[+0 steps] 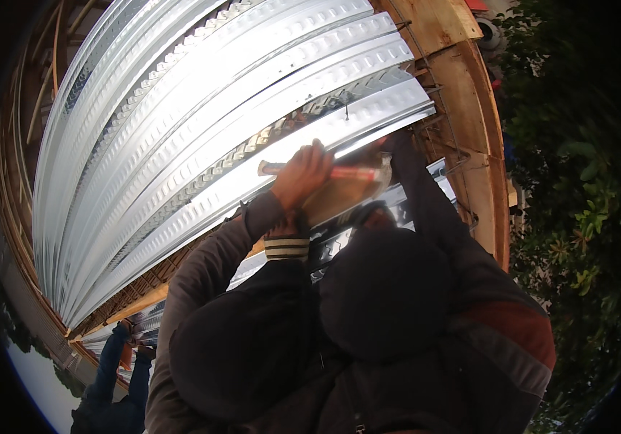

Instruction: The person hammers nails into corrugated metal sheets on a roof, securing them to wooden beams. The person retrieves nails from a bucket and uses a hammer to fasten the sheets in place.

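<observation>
At the near edge of the ribbed metal decking [252, 79], close to the middle of the view, we list 1 hammer [354, 173], held crosswise with its head to the right. Hands of the wearer: 2. The left hand [302, 172] is closed around the hammer's handle; the right hand [383, 143] lies in shadow at the end of its dark sleeve, beyond the hammer's head, and we cannot tell whether its fingers are spread, drawn in or holding anything. Of the hammer we record: a slim handle, pale with dark markings at its butt end, red toward the head; a greyish metal head, its outline softened by blur. The decking is silvery and glossy, with raised ribs and rows of embossed bumps; its panels are several, but the glare keeps us from a sure count. Below the hands we enter 2 dark-clad knees [386, 296] and 1 cuff [286, 248] with light stripes. Along the right we note wooden boards [473, 101], with thin dark bars [444, 129] on their inner side, then green foliage [581, 239] farther out. At lower left we count 1 other person [111, 365], 2 legs in blue trousers visible.
</observation>
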A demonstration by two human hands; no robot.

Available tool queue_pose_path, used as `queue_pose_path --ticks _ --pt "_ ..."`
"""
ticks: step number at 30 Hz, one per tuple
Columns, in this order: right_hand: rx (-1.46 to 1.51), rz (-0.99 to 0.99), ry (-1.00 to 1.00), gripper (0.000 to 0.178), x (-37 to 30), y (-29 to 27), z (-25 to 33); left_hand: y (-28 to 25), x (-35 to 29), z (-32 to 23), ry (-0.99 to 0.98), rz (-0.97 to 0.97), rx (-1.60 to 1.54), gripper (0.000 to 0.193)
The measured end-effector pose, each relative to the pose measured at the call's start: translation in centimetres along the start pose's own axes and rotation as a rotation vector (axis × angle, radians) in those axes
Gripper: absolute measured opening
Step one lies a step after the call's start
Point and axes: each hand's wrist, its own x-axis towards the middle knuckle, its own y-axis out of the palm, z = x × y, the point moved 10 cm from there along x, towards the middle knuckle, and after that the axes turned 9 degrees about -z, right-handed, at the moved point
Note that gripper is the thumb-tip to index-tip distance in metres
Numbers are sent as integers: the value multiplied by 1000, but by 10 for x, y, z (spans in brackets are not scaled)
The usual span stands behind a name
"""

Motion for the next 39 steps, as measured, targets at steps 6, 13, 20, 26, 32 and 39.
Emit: queue_pose_path --ticks 6,13,20,26,32,39 --pt "17 0 12 30 7 5 -4 11 -6 5 -53 94 86 30" --pt "70 20 1 29 15 8 -5 -28 -6 17 -447 309 -308 22" --pt "150 40 -16 28 12 3 -9 -78 43 84 -715 1100 -659 30" --pt "206 108 -11 28 15 19 -11 -101 115 75 -325 991 -1008 27" --pt "271 150 13 27 16 27 -20 -39 141 71 -275 1536 5 31" --pt "306 211 31 27 17 46 -20 -42 150 52 -465 1320 -970 30"
